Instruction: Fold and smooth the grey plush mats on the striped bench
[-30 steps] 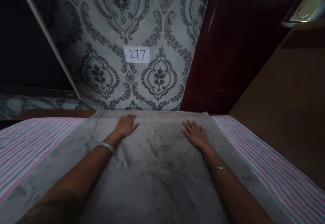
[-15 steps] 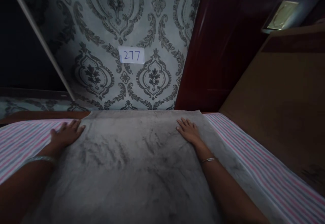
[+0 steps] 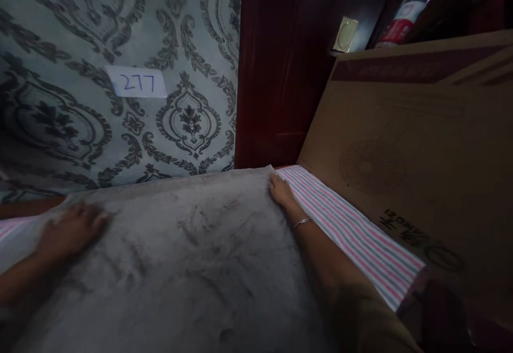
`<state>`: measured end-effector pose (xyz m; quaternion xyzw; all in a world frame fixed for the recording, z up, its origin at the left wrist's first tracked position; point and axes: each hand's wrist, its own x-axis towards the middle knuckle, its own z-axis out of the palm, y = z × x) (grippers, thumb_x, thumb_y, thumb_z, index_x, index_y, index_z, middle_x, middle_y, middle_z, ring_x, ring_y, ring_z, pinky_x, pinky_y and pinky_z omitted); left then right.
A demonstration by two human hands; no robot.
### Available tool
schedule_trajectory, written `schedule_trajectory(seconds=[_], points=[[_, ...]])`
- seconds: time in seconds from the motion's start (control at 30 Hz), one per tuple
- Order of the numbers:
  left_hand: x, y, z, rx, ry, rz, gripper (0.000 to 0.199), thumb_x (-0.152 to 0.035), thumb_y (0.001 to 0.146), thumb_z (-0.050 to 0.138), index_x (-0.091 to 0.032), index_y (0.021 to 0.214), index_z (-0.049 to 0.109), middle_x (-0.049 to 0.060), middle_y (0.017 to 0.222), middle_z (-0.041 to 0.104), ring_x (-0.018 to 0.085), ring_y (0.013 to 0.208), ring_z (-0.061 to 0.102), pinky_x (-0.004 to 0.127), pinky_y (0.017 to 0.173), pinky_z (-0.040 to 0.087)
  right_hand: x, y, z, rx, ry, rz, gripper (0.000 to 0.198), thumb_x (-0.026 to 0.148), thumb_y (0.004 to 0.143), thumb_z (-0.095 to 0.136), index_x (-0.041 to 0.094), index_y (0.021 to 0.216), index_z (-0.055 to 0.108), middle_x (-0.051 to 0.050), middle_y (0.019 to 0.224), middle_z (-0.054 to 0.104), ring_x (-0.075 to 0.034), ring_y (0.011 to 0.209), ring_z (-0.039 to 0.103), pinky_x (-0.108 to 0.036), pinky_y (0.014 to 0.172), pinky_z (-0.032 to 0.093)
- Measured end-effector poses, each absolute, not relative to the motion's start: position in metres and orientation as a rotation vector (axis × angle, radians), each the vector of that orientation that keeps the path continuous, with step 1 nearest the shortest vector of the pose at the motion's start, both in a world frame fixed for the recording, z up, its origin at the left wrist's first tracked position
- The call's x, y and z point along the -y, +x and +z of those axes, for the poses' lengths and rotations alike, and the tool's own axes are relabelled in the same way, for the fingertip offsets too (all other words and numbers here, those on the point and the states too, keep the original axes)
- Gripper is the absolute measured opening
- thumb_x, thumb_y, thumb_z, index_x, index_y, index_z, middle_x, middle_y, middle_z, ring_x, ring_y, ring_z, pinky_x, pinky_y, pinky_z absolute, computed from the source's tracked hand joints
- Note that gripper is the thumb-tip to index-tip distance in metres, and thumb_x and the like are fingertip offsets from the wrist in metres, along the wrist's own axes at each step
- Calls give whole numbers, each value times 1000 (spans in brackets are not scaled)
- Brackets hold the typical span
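A grey plush blanket (image 3: pixel 208 246) with darker brushed marks is spread in front of me. My left hand (image 3: pixel 72 233), smeared by motion, rests palm down on its left part, thumb apart from the fingers. At the far right corner, my right hand (image 3: pixel 281 190) has its fingers drawn together on the blanket's edge; the fingertips are partly hidden. A metal bracelet circles the right wrist. Striped pink, grey and white cloth (image 3: pixel 340 214) shows beneath the blanket, to the right of my right arm.
Patterned wallpaper (image 3: pixel 188 123) with a paper label (image 3: pixel 140 82) reading 277 rises behind the blanket. A dark red wooden panel (image 3: pixel 272 75) stands beside it. On the right, a large cardboard box (image 3: pixel 380 123) borders the cloth, with a red-labelled plastic bottle (image 3: pixel 404 16) behind its top edge.
The view has turned right, bringing the bottle into sight. My right hand has shifted outward to the blanket's corner and its fingers have drawn together. My left hand has moved onto the blanket.
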<state>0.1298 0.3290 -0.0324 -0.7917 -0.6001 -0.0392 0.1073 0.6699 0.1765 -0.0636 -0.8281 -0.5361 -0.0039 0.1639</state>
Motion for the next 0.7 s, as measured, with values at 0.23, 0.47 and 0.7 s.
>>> schedule_trajectory(seconds=[0.23,0.47,0.7], points=[[-276,386,-18,1283,-2910,-85,56,-37,96,32,-11,146,38,17,159,34,25,149,28,42,118,27,-166,700,-85,1540,-2301,-65,63,10,88,40,17,150,43,-8,155,45,-22,144,38,-40,118,30],[-230,538,-54,1033,-3076,-118,60,-45,98,32,-22,153,32,11,164,25,25,151,23,53,119,23,-167,705,-93,1610,-2234,-94,54,15,94,38,22,146,50,-7,156,44,-22,145,36,-41,116,32],[-255,524,-70,1350,-2846,-206,73,-58,96,23,-14,154,31,19,163,23,33,152,18,61,119,15,-168,706,-99,1598,-2272,-132,51,21,98,35,24,147,50,-6,156,44,-25,144,38,-43,115,32]])
